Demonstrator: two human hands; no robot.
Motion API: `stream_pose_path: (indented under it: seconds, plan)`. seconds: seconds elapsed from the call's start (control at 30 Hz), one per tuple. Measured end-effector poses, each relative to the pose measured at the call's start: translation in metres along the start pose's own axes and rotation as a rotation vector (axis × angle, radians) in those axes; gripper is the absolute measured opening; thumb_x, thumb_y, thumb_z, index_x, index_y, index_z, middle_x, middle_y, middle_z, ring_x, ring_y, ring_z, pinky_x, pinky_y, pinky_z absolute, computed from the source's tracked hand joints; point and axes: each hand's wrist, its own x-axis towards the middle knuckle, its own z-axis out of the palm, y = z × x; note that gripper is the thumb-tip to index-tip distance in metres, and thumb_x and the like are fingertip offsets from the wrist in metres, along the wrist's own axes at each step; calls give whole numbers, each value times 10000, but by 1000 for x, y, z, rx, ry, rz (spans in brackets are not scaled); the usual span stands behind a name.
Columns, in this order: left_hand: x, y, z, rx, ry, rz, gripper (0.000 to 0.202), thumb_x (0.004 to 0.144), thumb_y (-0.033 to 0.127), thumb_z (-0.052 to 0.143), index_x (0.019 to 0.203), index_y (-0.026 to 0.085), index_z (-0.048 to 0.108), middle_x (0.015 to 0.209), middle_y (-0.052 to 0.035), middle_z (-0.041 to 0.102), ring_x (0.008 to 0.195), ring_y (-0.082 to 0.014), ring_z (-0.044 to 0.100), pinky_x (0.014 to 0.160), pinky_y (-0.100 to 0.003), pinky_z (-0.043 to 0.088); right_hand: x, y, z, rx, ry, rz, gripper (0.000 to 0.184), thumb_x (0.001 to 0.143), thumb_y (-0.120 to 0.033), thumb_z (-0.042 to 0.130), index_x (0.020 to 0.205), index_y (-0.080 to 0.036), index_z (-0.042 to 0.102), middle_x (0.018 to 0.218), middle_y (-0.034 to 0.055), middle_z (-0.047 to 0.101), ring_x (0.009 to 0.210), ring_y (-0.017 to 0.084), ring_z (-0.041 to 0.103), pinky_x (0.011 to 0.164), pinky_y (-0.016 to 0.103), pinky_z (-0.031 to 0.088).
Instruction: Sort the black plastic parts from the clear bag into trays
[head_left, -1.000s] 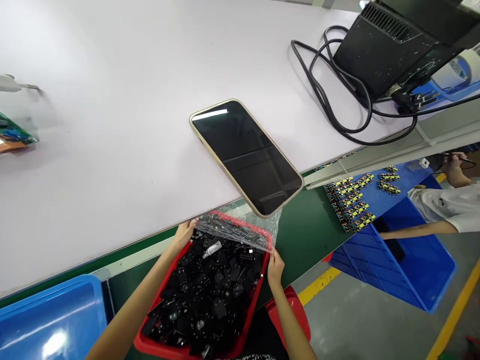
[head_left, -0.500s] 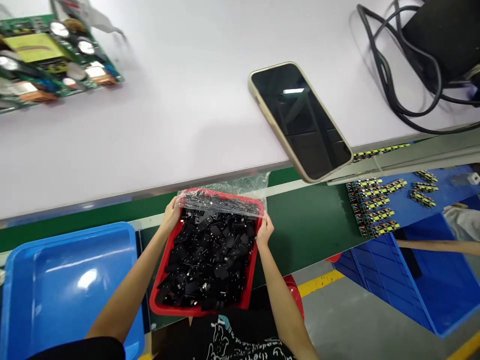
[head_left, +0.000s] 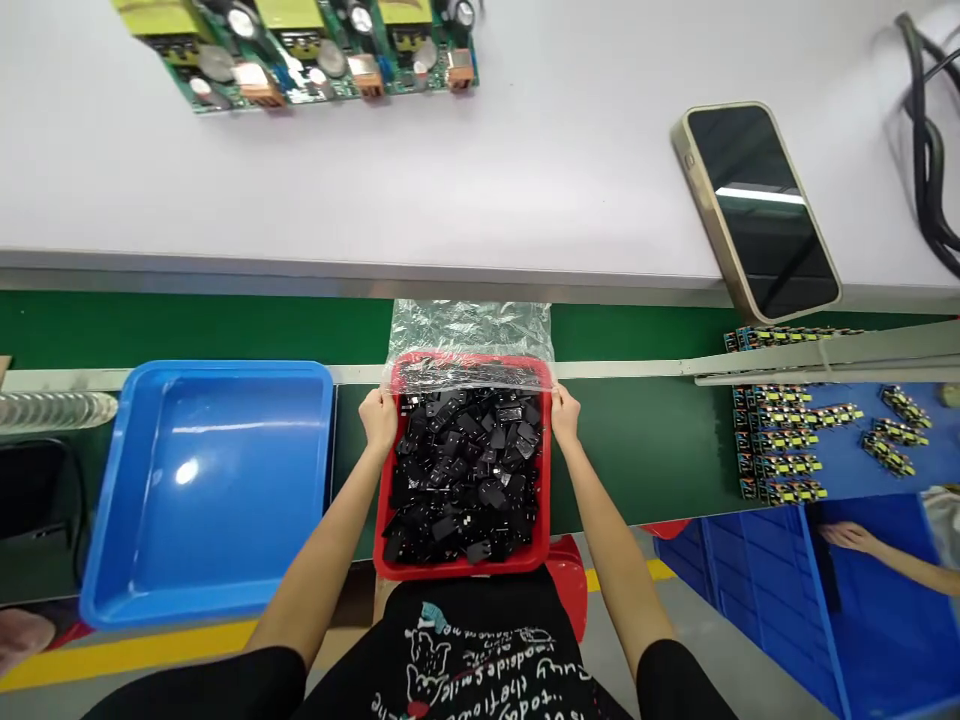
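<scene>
A red tray (head_left: 381, 540) full of small black plastic parts (head_left: 469, 480) sits in front of me, its near end against my body. Clear plastic film (head_left: 472, 330) covers its far end and extends past the rim onto the green surface. At the tray's far left corner, my left hand (head_left: 379, 418) is closed on the film's edge, close against the rim. My right hand (head_left: 565, 415) grips the film in the same way at the far right corner. The fingertips of both hands are partly hidden.
A blue tray (head_left: 328, 480) stands to the left. On the white shelf (head_left: 525, 200) lie a phone (head_left: 765, 210), circuit boards (head_left: 330, 60) and a black cable (head_left: 930, 170). Rows of small boards (head_left: 787, 465) are at right, above blue bins (head_left: 787, 600) where another person's hand (head_left: 847, 537) reaches.
My view has turned and shifted left, so the tray now appears straighter. Both hands stay at its far corners with the film. Another person's hand now shows over the blue bin.
</scene>
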Motion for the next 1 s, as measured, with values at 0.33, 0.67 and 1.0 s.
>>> stream_pose_path:
  seconds: [0.33, 0.67, 1.0]
  plan:
    - [-3, -4, -26, 210, -96, 298, 332, 951, 386, 397, 1018, 136, 605, 1001, -122, 612, 951, -245, 569, 868, -408, 430, -26, 7, -26, -202, -153, -39, 250, 870, -277, 491, 1008, -174, 673, 962, 59, 696, 876, 186, 618, 893, 376, 438]
    - [-9, 67, -5, 311, -154, 853, 272, 908, 247, 429, 1108, 213, 610, 1103, -138, 590, 1065, -305, 503, 912, -450, 369, -225, 5, -66, -255, -103, 25, 447, 937, -408, 315, 996, -141, 669, 926, 124, 700, 839, 228, 654, 760, 358, 523]
    - [-13, 98, -3, 331, -102, 1091, 241, 940, 234, 407, 970, 201, 644, 865, -98, 582, 864, -243, 538, 710, -345, 415, -161, -19, 34, -772, -205, -536, 794, 730, -553, 686, 1404, -240, 406, 1523, 169, 240, 1384, 445, 155, 1012, 686, 242]
